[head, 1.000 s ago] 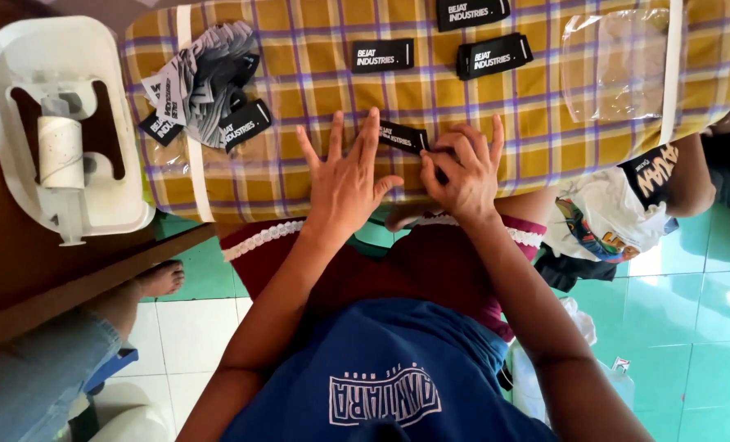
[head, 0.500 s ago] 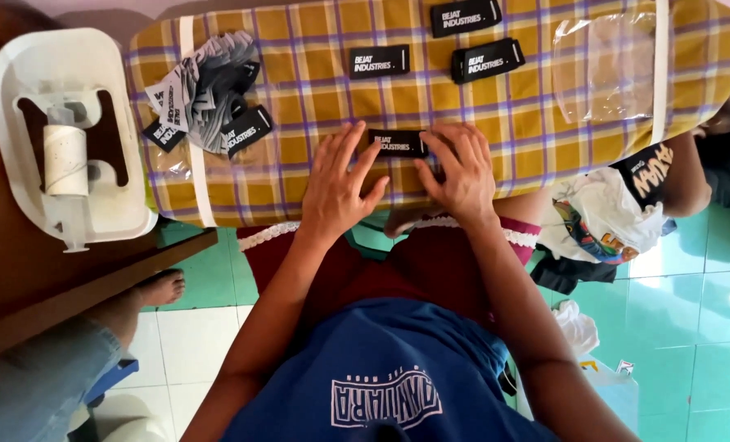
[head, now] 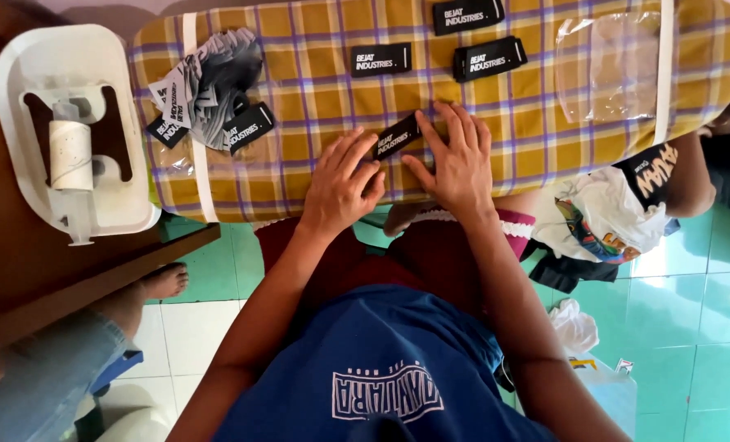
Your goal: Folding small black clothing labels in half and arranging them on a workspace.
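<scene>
2 hands (head: 398,168) press black label (head: 398,136) on board (head: 316,82).

Our right hand (head: 457,164) is covering one end of the black label (head: 398,135). The top edge is cutting off another label (head: 467,14), and the picture's left edge is cropping the wooden table (head: 21,270).

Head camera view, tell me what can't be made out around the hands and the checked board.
- Black label: its near end is covered by the left hand and right hand.
- Pile of labels: overlapping, so no count.
- Black label at the top: cut by the frame edge.
- Checked board: its right tip leaves the frame.
</scene>
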